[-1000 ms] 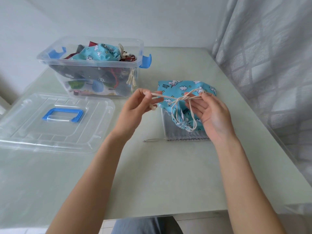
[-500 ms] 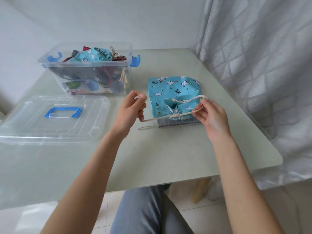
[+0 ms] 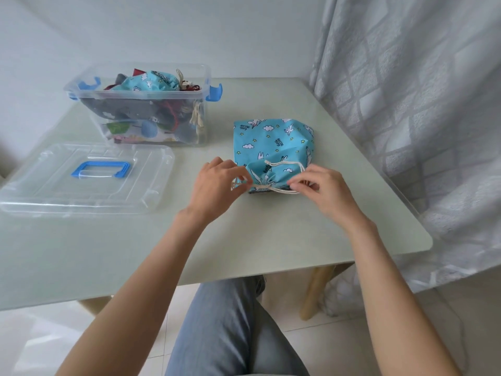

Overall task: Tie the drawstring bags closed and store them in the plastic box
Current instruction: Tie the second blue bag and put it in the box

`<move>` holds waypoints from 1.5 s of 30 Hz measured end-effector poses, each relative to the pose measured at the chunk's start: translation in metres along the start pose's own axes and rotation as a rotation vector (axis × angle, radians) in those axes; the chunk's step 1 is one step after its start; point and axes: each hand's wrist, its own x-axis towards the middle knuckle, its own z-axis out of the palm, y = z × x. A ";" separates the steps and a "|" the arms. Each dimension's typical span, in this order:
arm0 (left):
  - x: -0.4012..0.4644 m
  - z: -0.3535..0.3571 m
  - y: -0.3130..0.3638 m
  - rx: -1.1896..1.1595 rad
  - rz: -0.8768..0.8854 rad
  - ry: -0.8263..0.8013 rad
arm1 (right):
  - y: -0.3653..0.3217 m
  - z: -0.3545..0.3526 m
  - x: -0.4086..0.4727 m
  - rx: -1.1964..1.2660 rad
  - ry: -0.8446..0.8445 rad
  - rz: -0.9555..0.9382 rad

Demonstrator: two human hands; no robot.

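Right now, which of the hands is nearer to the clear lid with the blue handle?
Left. The left hand is just right of the lid, pinching the cord; the right hand is beyond the blue bag.

left arm: bare forearm reaching forward and inward from lower left, wrist slightly bent
left hand point(image 3: 217, 183): back of hand to camera, fingers curled, fingertips pinching cord point(image 3: 284, 177) at its left end
right arm: bare forearm reaching forward and inward from lower right
right hand point(image 3: 324, 189): back of hand up, thumb and forefinger pinching cord at its right side, other fingers curled under
spacing: hands level with each other, near but apart
legs: one knee in grey-blue trousers point(image 3: 230, 329) between forearms
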 end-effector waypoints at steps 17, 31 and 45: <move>-0.020 0.013 -0.012 0.014 -0.059 0.019 | 0.035 -0.023 -0.036 -0.335 -0.009 0.209; -0.018 0.012 0.003 0.149 -0.045 -0.074 | -0.014 0.039 -0.021 -0.349 -0.031 0.073; -0.018 0.017 -0.015 0.163 -0.034 -0.062 | -0.020 0.007 -0.027 -0.143 0.043 0.225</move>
